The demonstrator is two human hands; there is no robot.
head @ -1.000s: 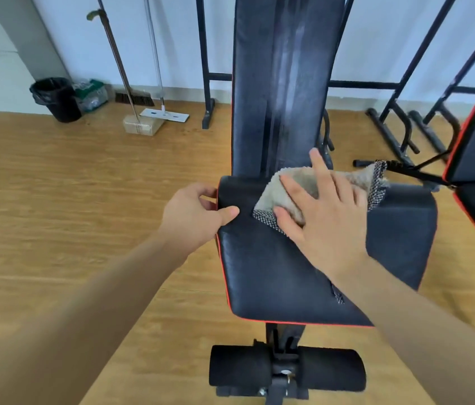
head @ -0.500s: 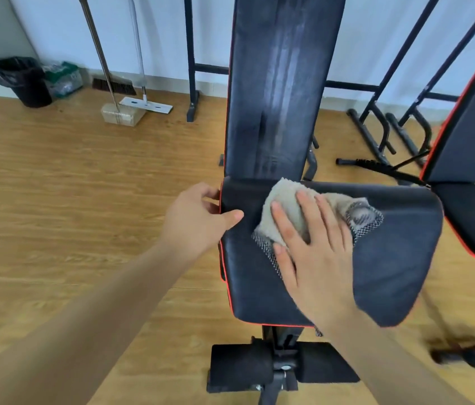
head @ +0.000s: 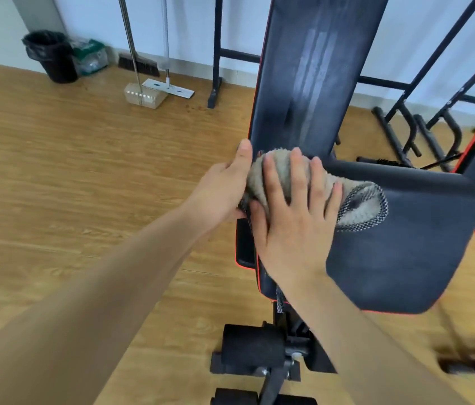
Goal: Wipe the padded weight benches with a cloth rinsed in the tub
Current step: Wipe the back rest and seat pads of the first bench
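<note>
Beige cloth [head: 359, 209] mid-wipe at seat pad [head: 405, 252] rear-left corner: right hand [head: 291, 229] flat, no grip; left hand [head: 218, 188] grip unclear; next, sweep rightward.

Both bare arms reach forward, hands side by side.
The right hand [head: 291, 220] lies palm down with fingers straight and spread, pressing flat on the cloth [head: 360, 210], its forearm running back to the lower right. The left hand [head: 223, 191] sits just left of that press and touches it, thumb pointing up, fingers curled under and hidden — what they grip cannot be told.
</note>
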